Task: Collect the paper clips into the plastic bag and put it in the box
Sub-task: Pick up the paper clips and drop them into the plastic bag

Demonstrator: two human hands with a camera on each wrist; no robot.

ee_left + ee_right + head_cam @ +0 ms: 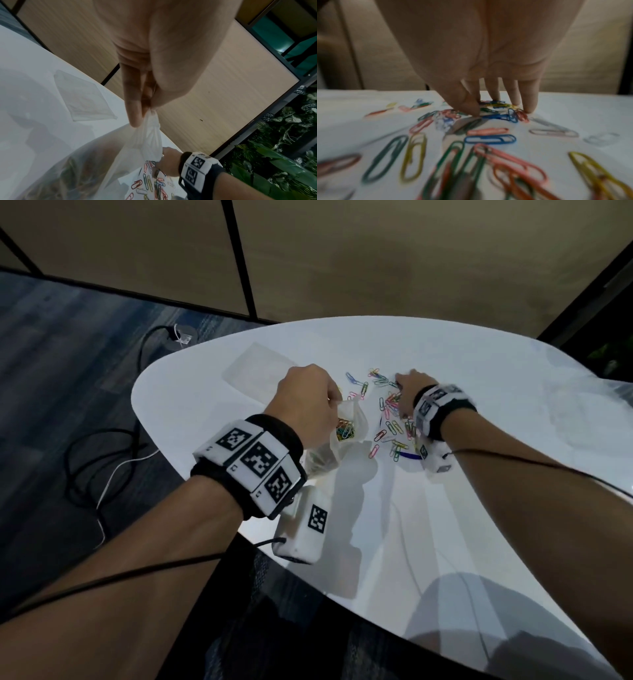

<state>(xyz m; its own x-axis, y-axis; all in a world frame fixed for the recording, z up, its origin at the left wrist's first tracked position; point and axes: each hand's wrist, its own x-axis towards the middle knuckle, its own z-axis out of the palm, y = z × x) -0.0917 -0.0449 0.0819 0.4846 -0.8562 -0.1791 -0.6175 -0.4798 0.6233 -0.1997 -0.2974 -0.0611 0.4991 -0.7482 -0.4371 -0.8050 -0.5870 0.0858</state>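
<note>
My left hand [322,398] pinches the top edge of a thin clear plastic bag [358,419] and holds it up above the white table; the pinch [147,111] shows thumb against fingers on bunched film [150,135]. A heap of coloured paper clips [344,430] lies inside the bag. Just right of the bag, several loose paper clips [390,422] are scattered on the table. My right hand [406,390] reaches into them, its straight fingers and thumb [501,108] planted tip-down around a small cluster of clips [498,115]. More clips [489,139] lie nearer the wrist.
A flat translucent square item [257,368] lies on the table [479,508] behind my left hand, also seen in the left wrist view [82,97]. The table's left edge runs close beside my left wrist. Black and white cables [102,457] lie on the carpet.
</note>
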